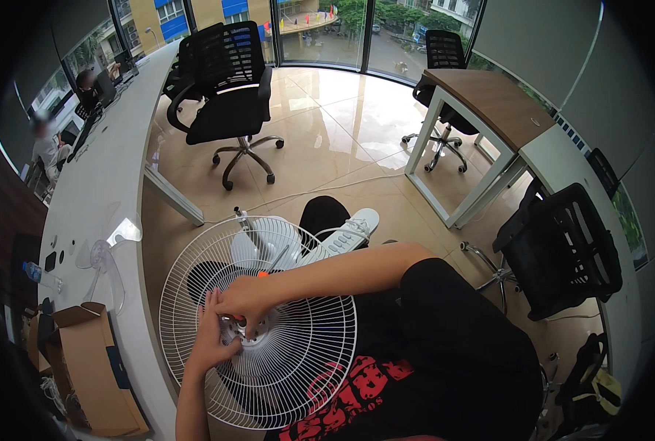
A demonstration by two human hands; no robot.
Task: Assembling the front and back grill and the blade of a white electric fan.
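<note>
A white wire fan guard (320, 389) rests across my lap, with the fan's white body (269, 241) beneath its far side. Beside that body is a white panel with grey buttons (333, 245). My right hand (245, 300) reaches in from the right and is closed over the guard's hub (254, 334). A small orange end (263, 275) shows at that hand, and more orange shows below its fingers; the rest is hidden. At the hub's left side my left hand (211, 342) has its thumb and fingers apart, fingertips close to the right hand.
A clear fan blade (105, 268) lies on the long white desk (114, 169) at left, near a bottle (33, 272) and an opened cardboard box (92, 367). Office chairs (228, 95) and a wooden-topped desk (489, 103) stand beyond. A cable crosses the floor. Two people sit far left.
</note>
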